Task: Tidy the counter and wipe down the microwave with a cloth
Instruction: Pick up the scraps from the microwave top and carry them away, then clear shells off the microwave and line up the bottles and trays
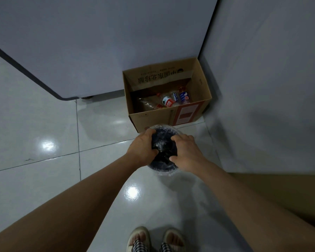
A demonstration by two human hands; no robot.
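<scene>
Glossy white tile floor (44, 113), dark grout lines, two bright light reflections. Pale appliance panel (98, 42) with a dark rounded edge stood at the back; a grey wall (271, 79) closed the corner on the right.

Cardboard box (180, 115), brown, open-topped, printed characters on an inner flap, red-and-white label on the near side; it sat in the corner against the panel. Inside lay plastic bottles (185, 96), clear, with red, white and blue labels.

Bin (164, 170), round, small, lined with crinkled clear film at the rim; it stood on the tile just in front of the box.

Bag (162, 144), black, shiny, wrinkled, bunched in the bin's mouth. Left hand (144, 146) gripped its left side, fingers curled into the plastic. Right hand (186, 151) gripped its right side, thumb and fingers hooked over the folds.

Sandals (156, 239), pale, open-toed, at the bottom edge with checked trouser hems above them.
</scene>
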